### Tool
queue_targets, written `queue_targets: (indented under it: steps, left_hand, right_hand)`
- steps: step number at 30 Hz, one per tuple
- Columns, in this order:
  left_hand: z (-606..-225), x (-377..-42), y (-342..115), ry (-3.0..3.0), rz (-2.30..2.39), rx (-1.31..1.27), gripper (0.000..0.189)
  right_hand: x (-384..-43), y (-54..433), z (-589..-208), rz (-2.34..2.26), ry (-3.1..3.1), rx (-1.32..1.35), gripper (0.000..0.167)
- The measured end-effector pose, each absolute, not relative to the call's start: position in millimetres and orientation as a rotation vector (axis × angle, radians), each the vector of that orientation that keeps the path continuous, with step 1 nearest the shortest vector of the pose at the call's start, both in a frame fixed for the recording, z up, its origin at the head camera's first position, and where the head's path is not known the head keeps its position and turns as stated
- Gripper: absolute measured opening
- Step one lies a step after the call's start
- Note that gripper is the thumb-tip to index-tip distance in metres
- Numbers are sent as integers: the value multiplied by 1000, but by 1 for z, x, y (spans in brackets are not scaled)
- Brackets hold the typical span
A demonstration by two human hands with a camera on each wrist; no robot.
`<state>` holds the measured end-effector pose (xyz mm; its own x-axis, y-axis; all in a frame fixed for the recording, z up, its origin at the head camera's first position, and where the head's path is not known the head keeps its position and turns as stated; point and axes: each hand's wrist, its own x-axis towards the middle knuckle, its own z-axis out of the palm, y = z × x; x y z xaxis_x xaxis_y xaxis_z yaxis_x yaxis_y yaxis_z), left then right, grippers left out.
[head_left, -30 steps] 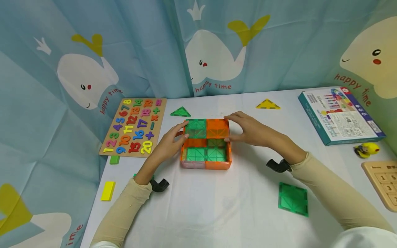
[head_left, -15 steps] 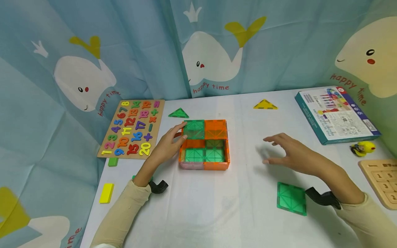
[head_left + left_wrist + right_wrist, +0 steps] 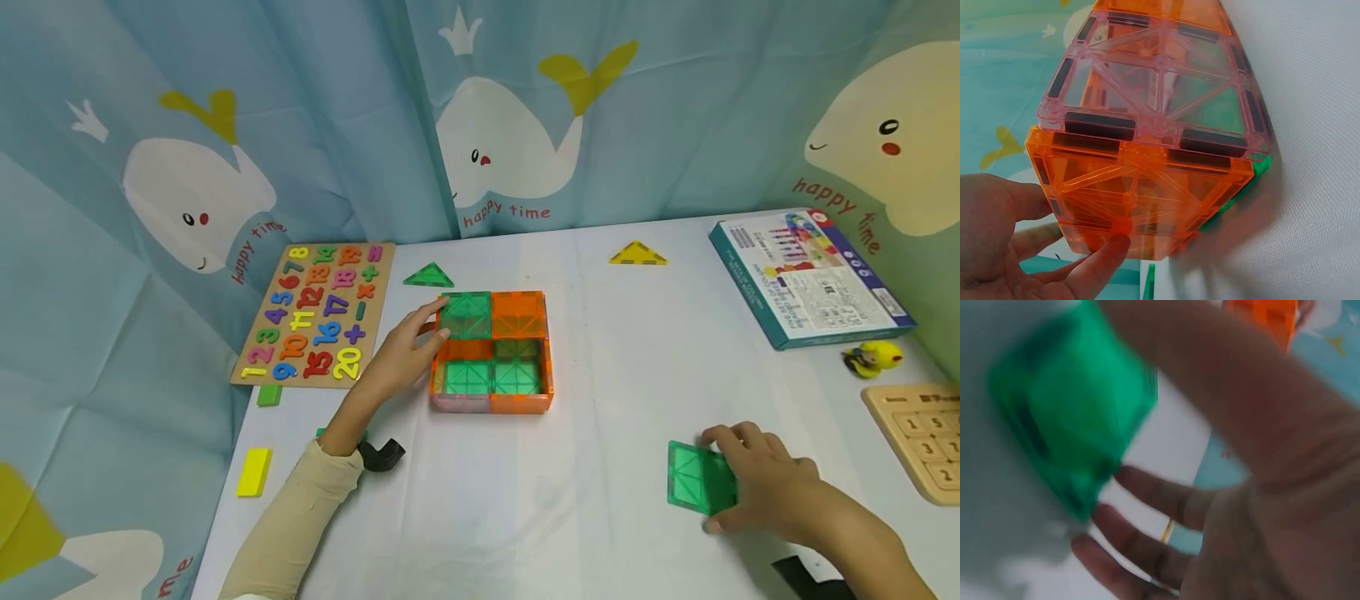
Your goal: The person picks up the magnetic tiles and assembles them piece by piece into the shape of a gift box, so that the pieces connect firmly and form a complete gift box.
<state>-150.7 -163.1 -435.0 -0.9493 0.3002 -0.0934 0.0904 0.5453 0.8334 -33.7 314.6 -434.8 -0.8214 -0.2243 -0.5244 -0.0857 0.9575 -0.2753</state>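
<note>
In the head view, my left hand [image 3: 401, 358] rests at the left side of a small box built of see-through magnetic tiles [image 3: 517, 315], mostly orange and green. Its fingertips touch the orange side wall [image 3: 1141, 187] in the left wrist view, beside a pink tile [image 3: 1154, 81]. My right hand [image 3: 772, 483] lies over the green square magnetic tile [image 3: 690, 477] at the lower right, thumb at its near edge and fingers at its far edge. The right wrist view is blurred, with fingertips right at the corner of that green tile.
A green triangle tile [image 3: 429, 275] and a yellow triangle tile [image 3: 638, 253] lie behind the box. At left are a number board [image 3: 311, 317] and a yellow block [image 3: 254, 472]. A teal boxed set [image 3: 813, 279], a small yellow figure [image 3: 873, 358] and a wooden number tray [image 3: 915, 442] sit at right.
My right hand has let go of the tile box's right side and moved right and nearer to the green square tile, where it grips its edges. The left hand has stayed at the box.
</note>
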Motion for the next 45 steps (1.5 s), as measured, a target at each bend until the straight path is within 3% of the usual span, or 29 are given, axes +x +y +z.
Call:
queue_targets:
  steps: [12,26,37,45]
  left_hand:
    - [-438,-151,-165,2560,1379,348,57]
    - [-437,-153,-165,2562,1366,339,56]
    - [-436,-154,-163,2551,1365,357,56]
    - [-435,-155,-166,2537,1367,325,53]
  right_hand:
    - [-41,300,-446,-604,2735,-354,85]
    - [-89,271,-454,-787,2746,-602,77]
    - [-133,243,-404,-806,2866,-668,72]
    - [-144,173,-385,-844,2761,-800,73]
